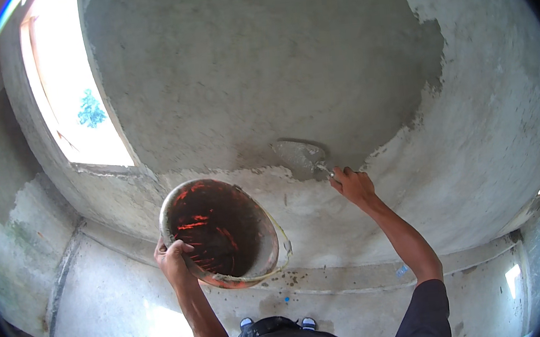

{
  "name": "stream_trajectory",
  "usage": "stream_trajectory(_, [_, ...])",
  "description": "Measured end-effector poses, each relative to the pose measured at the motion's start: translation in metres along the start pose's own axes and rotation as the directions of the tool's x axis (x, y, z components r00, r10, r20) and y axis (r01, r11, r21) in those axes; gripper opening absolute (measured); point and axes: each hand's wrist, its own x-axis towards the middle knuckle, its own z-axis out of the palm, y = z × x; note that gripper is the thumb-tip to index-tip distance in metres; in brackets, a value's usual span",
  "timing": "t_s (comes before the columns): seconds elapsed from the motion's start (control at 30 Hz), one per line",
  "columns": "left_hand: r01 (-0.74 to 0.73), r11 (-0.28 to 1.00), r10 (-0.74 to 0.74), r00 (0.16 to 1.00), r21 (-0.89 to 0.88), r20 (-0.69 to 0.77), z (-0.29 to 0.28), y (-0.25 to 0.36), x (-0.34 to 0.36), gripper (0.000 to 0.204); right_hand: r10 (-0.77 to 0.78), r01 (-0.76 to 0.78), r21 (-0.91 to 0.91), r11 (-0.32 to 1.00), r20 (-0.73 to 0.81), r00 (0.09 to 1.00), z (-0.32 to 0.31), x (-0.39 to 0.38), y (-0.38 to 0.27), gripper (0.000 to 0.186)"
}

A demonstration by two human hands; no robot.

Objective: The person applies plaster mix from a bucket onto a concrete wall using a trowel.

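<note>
The left hand [173, 259] grips the orange-streaked bucket [220, 228] by its left side, thumb inside; well apart, the right hand [353, 186] is clasped on a trowel [301, 156], up and right of the bucket. Above the bucket spreads darker plaster [260, 65], with a bright window opening [73, 77] to its upper left.

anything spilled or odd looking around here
Yes: dark splatters near the foot of the wall, below and right of the bucket in the picture. They stand out against the paler surface, perhaps drips.
</note>
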Motion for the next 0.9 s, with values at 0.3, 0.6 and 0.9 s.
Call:
stream_trajectory(0.3, [0.062,0.998,-0.062,0.988,0.006,0.141,-0.053,0.023,0.068,0.033,0.307,-0.271,0.159,0.949,-0.656,0.690,-0.188,0.187,0.049,0.044])
stream_trajectory(0.6, [0.112,0.994,-0.114,0.987,0.018,0.113,-0.093,0.038,0.108,0.036,0.333,-0.311,0.125,0.942,-0.457,0.825,-0.121,0.181,-0.012,0.046])
stream_trajectory(0.9, [0.119,0.993,-0.120,0.987,0.018,0.107,-0.120,0.041,0.123,0.040,0.009,-0.011,0.031,0.999,0.084,0.996,-0.008,0.106,-0.114,0.034])
